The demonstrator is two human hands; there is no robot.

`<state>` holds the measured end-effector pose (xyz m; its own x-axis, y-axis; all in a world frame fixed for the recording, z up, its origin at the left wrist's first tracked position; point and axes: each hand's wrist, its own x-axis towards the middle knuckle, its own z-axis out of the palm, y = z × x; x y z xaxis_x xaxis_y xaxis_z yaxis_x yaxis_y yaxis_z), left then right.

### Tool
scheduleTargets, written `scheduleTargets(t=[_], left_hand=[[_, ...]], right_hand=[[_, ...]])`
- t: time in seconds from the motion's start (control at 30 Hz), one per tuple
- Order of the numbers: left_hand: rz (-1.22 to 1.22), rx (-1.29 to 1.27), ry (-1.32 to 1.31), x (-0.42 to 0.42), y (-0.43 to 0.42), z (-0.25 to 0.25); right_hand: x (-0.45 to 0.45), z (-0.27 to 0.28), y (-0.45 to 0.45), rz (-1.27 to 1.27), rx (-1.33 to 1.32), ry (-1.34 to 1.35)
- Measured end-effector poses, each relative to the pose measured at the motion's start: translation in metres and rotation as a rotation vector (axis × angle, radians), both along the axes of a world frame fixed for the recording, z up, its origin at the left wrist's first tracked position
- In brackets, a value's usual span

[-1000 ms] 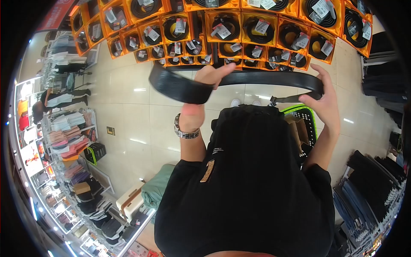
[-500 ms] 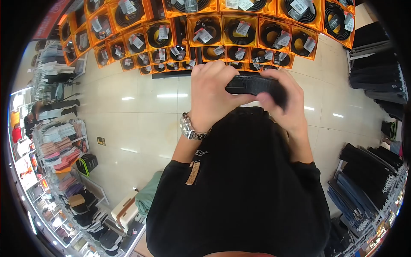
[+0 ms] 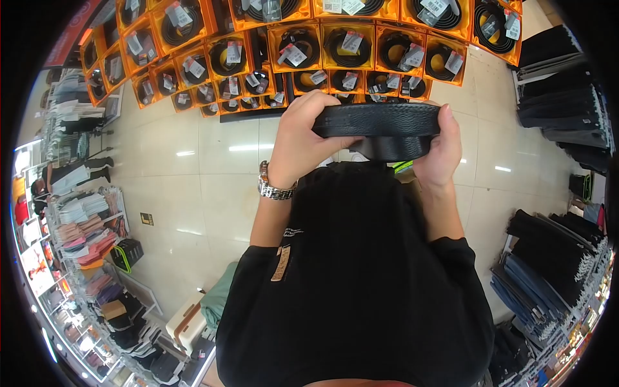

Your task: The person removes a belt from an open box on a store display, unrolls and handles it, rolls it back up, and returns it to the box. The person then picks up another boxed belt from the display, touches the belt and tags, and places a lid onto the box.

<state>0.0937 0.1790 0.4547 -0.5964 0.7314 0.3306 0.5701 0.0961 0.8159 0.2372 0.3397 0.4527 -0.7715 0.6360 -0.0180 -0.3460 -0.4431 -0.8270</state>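
Observation:
A black leather belt (image 3: 387, 122), wound into loose loops, is held up in front of my chest between both hands. My left hand (image 3: 308, 132) grips its left end, thumb below and fingers over the top; a metal watch (image 3: 274, 184) is on that wrist. At the right end of the loops, my right hand (image 3: 442, 145) holds the belt with the thumb upright against it. Just beyond the hands, orange boxes (image 3: 348, 45) hold coiled black belts with white tags.
Dark trousers (image 3: 558, 97) hang on the right, with jeans (image 3: 529, 290) below them. Folded clothes (image 3: 84, 209) line the left side near a black basket (image 3: 127, 255). A person (image 3: 71, 174) stands at the far left. A cream case (image 3: 190, 322) is at lower left.
The belt, earlier stretched out between my hands, is now wound into compact loops. My hands have come closer together, and the view has shifted relative to the boxes.

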Motion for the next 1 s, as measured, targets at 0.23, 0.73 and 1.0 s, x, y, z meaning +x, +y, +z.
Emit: scheduleTargets(t=[0.23, 0.73, 1.0], left_hand=[[-0.098, 0.745, -1.150, -0.020, 0.004, -0.021], [0.062, 0.278, 0.281, -0.020, -0.008, 0.063], [-0.052, 0.078, 0.407, -0.014, -0.003, 0.068]], right_hand=[[-0.001, 0.019, 0.008, -0.165, -0.235, 0.063], [0.012, -0.030, 0.003, 0.111, 0.423, -0.010], [-0.002, -0.001, 0.010, 0.321, 0.341, 0.162]])
